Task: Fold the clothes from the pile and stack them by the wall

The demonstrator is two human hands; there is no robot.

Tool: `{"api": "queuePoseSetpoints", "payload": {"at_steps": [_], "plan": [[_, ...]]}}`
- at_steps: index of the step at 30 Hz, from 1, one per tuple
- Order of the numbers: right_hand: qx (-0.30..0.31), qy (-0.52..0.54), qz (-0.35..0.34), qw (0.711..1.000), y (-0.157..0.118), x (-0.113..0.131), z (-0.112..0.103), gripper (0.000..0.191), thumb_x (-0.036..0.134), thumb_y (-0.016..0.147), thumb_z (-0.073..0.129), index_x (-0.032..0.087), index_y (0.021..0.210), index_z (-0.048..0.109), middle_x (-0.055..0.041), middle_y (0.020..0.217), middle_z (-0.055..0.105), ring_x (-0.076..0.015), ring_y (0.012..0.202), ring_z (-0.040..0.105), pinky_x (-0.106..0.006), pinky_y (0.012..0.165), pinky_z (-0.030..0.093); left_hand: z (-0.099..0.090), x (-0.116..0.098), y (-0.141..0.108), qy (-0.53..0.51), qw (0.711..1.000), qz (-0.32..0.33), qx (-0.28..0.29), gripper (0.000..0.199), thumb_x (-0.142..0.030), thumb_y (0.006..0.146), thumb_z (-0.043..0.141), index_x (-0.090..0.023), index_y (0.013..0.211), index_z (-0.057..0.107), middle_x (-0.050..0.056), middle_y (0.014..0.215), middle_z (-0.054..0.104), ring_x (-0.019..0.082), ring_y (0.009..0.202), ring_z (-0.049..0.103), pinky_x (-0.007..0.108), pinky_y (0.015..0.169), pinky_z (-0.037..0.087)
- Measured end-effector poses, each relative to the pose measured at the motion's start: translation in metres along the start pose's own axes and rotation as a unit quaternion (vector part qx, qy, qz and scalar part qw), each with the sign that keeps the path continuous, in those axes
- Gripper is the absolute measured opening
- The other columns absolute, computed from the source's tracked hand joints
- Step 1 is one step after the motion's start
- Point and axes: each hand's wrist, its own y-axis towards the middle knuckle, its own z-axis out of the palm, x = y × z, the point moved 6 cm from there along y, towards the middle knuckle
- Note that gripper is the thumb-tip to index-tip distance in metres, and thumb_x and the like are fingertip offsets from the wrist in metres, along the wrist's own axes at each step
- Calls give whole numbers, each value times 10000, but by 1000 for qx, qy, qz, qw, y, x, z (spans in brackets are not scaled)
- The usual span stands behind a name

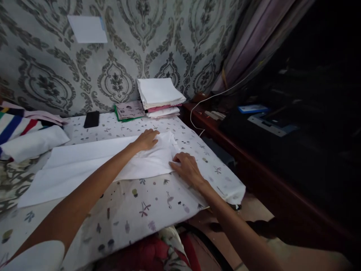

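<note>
A long white cloth [84,158] lies spread across the patterned table cover, its right end a little bunched. My left hand [147,140] rests on the cloth near its upper right part, fingers bent and slightly apart. At the cloth's right edge is my right hand [186,167], its thumb and fingers apart, touching the fabric. Neither hand is closed round anything that shows.
Behind the cloth stand a stack of folded cloths [160,94], a smaller folded pile [129,110] and a black phone [91,119]. Striped clothes [19,128] lie at the left. A dark wooden desk [254,162] with a white cable [214,96] borders the right side.
</note>
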Motion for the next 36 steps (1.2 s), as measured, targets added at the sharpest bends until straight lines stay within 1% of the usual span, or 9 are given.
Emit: {"api": "queuePoseSetpoints", "payload": {"at_steps": [4, 9, 13, 16, 22, 26, 30, 33, 36], "plan": [[3, 60, -14, 998, 1, -1, -3, 60, 257, 844, 531, 209, 823, 560, -36, 864, 637, -192, 838, 550, -315, 795, 393, 16, -12, 25, 44, 995, 71, 46, 406, -135, 873, 473, -252, 1244, 591, 103, 1238, 567, 301, 1201, 468, 445, 966, 400], [2, 149, -32, 988, 2, -1, -9, 121, 326, 899, 452, 229, 860, 514, 14, 711, 575, -167, 663, 503, -285, 652, 365, 8, -10, 31, 16, 994, 112, 1, 141, -119, 817, 510, -189, 874, 618, 100, 1028, 604, 277, 1054, 512, 386, 873, 418], [-3, 195, -28, 980, 5, -5, -10, 150, 356, 905, 453, 235, 963, 517, 44, 652, 528, -157, 611, 469, -278, 617, 354, -4, 6, 33, -109, 991, 56, -53, 169, -156, 863, 451, -194, 976, 570, 43, 888, 621, 205, 834, 549, 323, 764, 426], [-7, 205, 10, 979, 8, -14, -9, 285, 365, 851, 536, 238, 1106, 532, 72, 620, 485, -147, 578, 450, -269, 595, 352, -1, 12, 36, -119, 991, 32, -55, 155, -177, 874, 459, -195, 983, 567, 23, 821, 617, 188, 745, 535, 310, 726, 415], [-5, 109, 32, 994, 6, -23, -8, 457, 254, 822, 522, 245, 1279, 517, 31, 724, 603, -167, 637, 529, -282, 621, 367, 11, 15, 36, -89, 994, 49, -46, 226, -124, 836, 491, -188, 1033, 583, 77, 1006, 651, 224, 923, 578, 352, 860, 436], [-13, 18, 38, 999, -2, -27, -10, 451, 220, 860, 496, 241, 1310, 522, -9, 814, 658, -184, 678, 572, -293, 628, 373, -8, 23, 13, -92, 991, 67, -71, 325, -187, 867, 492, -202, 1188, 539, 100, 1198, 604, 244, 1093, 552, 388, 940, 432], [-69, -28, -13, 997, -2, -19, -18, 359, 190, 886, 467, 214, 1221, 591, -83, 948, 673, -235, 834, 609, -330, 685, 430, -29, 38, -29, -165, 984, 20, -69, 190, -285, 889, 474, -197, 1026, 573, 79, 1078, 632, 214, 987, 586, 328, 827, 465], [-79, -19, -98, 992, 15, 6, -16, 276, 193, 908, 465, 196, 1121, 640, -128, 1073, 649, -269, 981, 594, -385, 806, 475, -26, 37, -58, -188, 982, -4, -30, 202, -391, 877, 513, -207, 943, 565, 55, 972, 634, 207, 898, 592, 310, 760, 464], [-42, -4, -179, 983, 39, 36, 0, 250, 182, 925, 462, 179, 1086, 654, -129, 1106, 639, -268, 1043, 569, -410, 904, 472, -18, 28, -75, -110, 993, -10, -33, 240, -396, 809, 612, -216, 955, 550, 58, 976, 620, 240, 921, 581, 345, 782, 461]]}}
